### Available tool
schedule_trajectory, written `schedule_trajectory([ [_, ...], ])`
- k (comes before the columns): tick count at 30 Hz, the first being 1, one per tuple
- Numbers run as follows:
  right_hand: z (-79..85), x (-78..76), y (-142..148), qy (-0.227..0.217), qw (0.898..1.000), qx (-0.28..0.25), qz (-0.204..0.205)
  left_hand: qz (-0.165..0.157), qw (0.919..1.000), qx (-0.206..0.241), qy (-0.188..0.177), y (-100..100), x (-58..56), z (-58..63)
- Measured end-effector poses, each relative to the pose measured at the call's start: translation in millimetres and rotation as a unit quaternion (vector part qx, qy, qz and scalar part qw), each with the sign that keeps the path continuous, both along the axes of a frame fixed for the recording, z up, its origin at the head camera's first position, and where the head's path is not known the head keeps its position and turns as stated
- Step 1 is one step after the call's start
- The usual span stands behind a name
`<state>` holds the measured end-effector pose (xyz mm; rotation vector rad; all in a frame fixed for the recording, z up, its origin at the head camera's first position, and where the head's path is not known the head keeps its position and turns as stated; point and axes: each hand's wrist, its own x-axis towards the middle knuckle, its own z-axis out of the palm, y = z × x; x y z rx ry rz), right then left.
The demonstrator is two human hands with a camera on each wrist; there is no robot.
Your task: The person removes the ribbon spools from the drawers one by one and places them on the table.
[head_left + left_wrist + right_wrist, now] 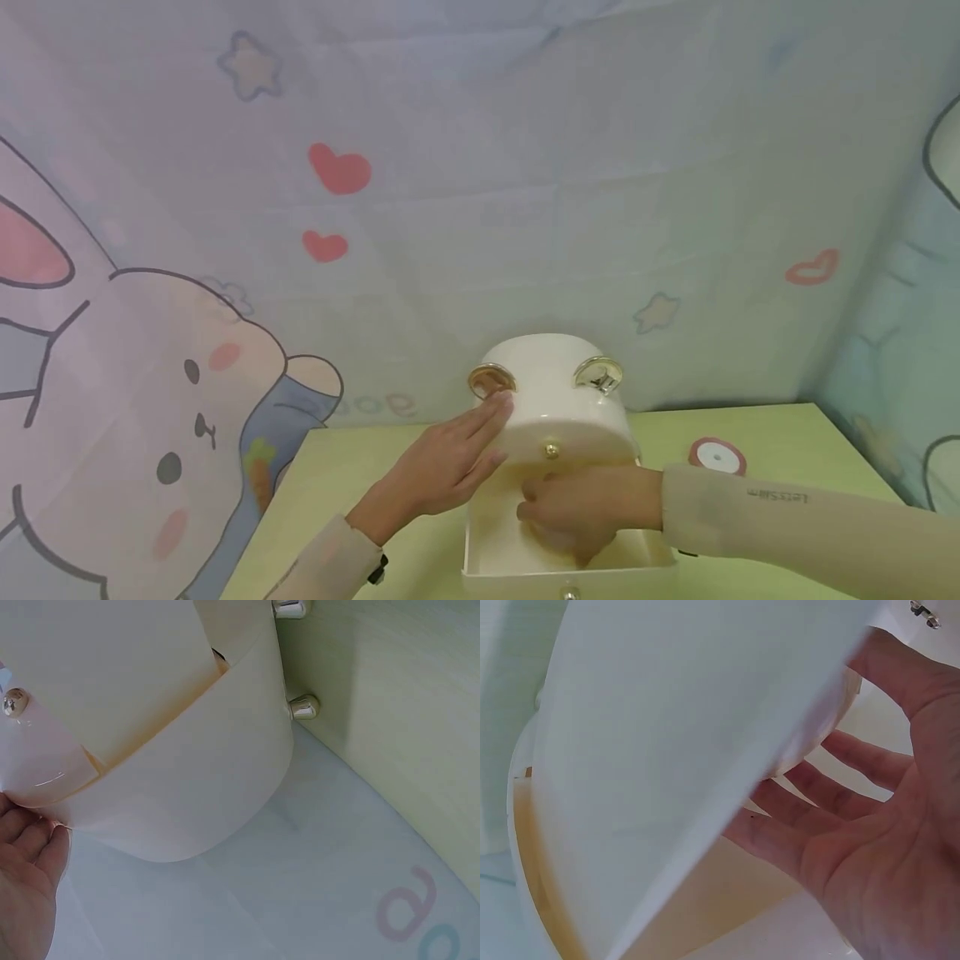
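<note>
A glossy cream box with a rounded top and gold trim stands on the table, its lower drawer pulled out. My left hand rests its extended fingers against the box's left front, just below a gold-rimmed piece. In the left wrist view, the fingertips touch the box's rounded edge. My right hand is down in the drawer with curled fingers. Seen from the right wrist, its thumb and fingers hold a pale round thing, mostly hidden behind the drawer wall; I cannot tell its kind.
A round spool with a red rim and white face lies on the green table right of the box, just beyond the right forearm. A printed cloth hangs close behind. Gold feet stick out from the box's base.
</note>
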<state>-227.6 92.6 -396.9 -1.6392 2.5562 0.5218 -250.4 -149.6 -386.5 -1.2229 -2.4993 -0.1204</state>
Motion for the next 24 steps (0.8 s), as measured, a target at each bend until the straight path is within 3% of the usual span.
schedule_trajectory([
  [24, -4.3, -7.0, -2.8, -0.05, 0.999, -0.018, 0.007, 0.002, 0.9999, -0.011, 0.002, -2.6, 1.0, 0.6],
])
